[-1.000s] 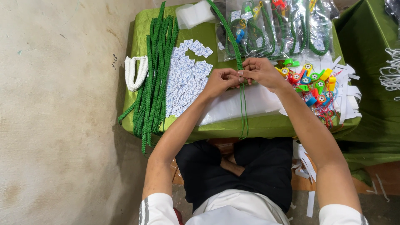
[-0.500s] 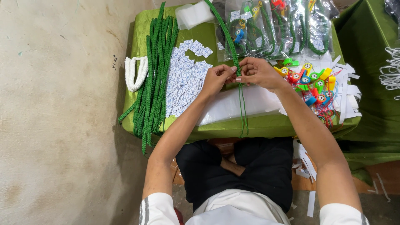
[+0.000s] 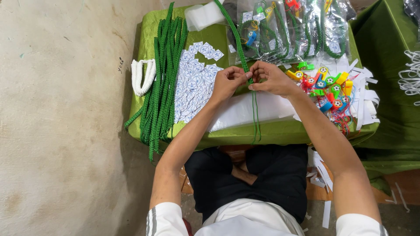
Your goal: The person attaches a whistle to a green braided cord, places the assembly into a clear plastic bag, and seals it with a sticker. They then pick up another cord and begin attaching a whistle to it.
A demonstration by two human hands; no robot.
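Note:
My left hand (image 3: 227, 82) and my right hand (image 3: 272, 78) meet over the middle of a low table with a green cloth (image 3: 218, 135). Both pinch the same green braided cord (image 3: 239, 48), which runs from the table's far edge to my fingers. Its thin green tail (image 3: 255, 118) hangs down over the front edge. Under my hands lies a stack of clear plastic bags (image 3: 249, 111).
A bundle of green cords (image 3: 164, 83) lies at the left, with a white cord loop (image 3: 142, 76) beside it. Small white printed labels (image 3: 194, 85) are spread near my left hand. Colourful whistles (image 3: 326, 85) and packed bags (image 3: 297, 30) lie at the right and back.
My hands have shifted slightly away from me along the cord and their fingers have regripped it. Nothing else on the table has moved.

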